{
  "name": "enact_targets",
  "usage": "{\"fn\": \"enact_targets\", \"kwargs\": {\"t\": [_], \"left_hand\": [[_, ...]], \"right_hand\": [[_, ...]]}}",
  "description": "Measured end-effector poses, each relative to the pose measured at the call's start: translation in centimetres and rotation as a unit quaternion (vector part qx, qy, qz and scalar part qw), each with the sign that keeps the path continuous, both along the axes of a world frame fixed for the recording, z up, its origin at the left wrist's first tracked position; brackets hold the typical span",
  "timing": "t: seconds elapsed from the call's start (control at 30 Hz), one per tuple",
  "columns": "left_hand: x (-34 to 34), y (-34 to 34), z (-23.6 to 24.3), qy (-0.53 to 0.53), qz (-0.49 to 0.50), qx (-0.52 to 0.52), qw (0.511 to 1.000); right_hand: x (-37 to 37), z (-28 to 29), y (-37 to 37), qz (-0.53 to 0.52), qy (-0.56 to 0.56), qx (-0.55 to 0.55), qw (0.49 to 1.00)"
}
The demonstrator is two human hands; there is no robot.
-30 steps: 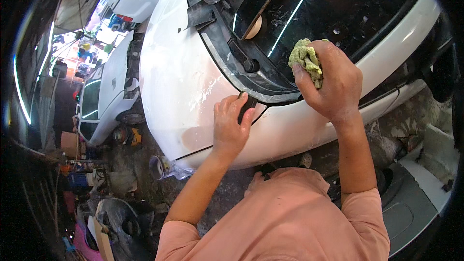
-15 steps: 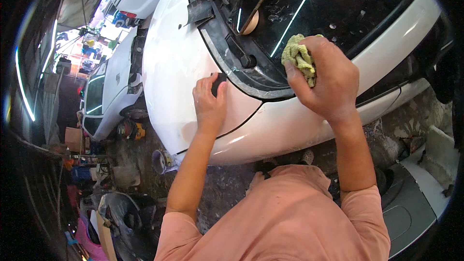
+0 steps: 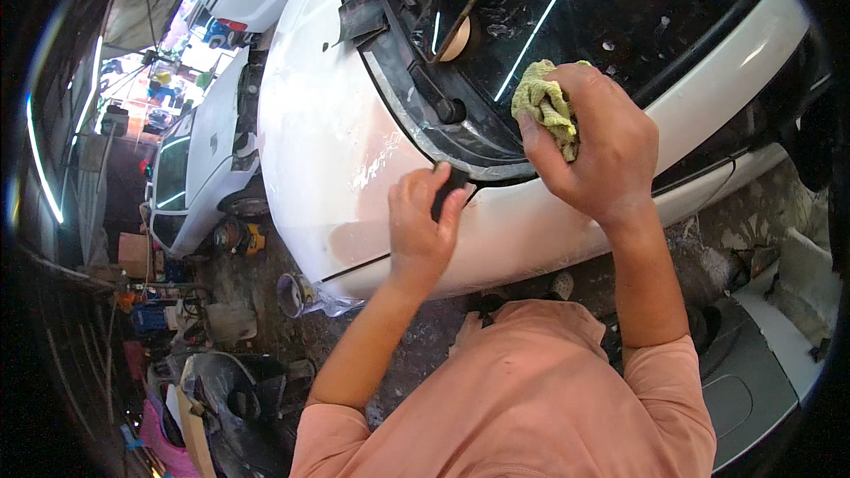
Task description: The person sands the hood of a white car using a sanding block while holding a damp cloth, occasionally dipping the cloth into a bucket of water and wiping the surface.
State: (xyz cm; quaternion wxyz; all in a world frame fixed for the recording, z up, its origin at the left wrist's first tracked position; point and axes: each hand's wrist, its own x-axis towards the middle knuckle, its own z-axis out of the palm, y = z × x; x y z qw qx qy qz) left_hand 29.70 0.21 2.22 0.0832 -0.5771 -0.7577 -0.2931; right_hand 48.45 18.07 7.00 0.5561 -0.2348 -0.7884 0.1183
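Observation:
My left hand (image 3: 420, 223) is closed around a small black sanding block (image 3: 451, 191), at the corner of the white hood (image 3: 310, 124) by the seam with the fender (image 3: 505, 226). Behind it, a pinkish-beige patch (image 3: 376, 181) on the hood carries wet whitish streaks. Over the base of the windshield (image 3: 575, 26), my right hand (image 3: 602, 137) grips a crumpled yellow-green cloth (image 3: 544, 106); its fingertips are partly hidden by the cloth.
A black-framed rectangular object (image 3: 462, 4) lies on the windshield base next to the wiper pivot (image 3: 450, 111). Below the bumper stands a bucket (image 3: 294, 295). Another white car (image 3: 195, 159) is parked at left. A grey panel (image 3: 748, 389) lies at lower right.
My left hand has slid the block right and nearer to me, from the hood patch to the seam. Wet streaks show where it was. The right hand with the cloth has hardly moved.

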Motion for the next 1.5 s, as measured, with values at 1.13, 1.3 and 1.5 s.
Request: {"fn": "enact_targets", "kwargs": {"t": [1.13, 1.3, 1.5], "left_hand": [[0.7, 0.7, 0.1, 0.015, -0.007, 0.001, 1.000], [-6.2, 1.8, 0.5, -0.037, 0.104, 0.022, 0.994], [-1.3, -0.2, -0.4, 0.028, -0.009, 0.007, 1.000]], "right_hand": [[0.1, -0.2, 0.1, -0.004, 0.002, 0.009, 1.000], [0.0, -0.2, -0.1, -0.001, -0.001, 0.013, 1.000], [0.0, -0.1, 0.2, -0.002, 0.006, 0.006, 1.000]]}}
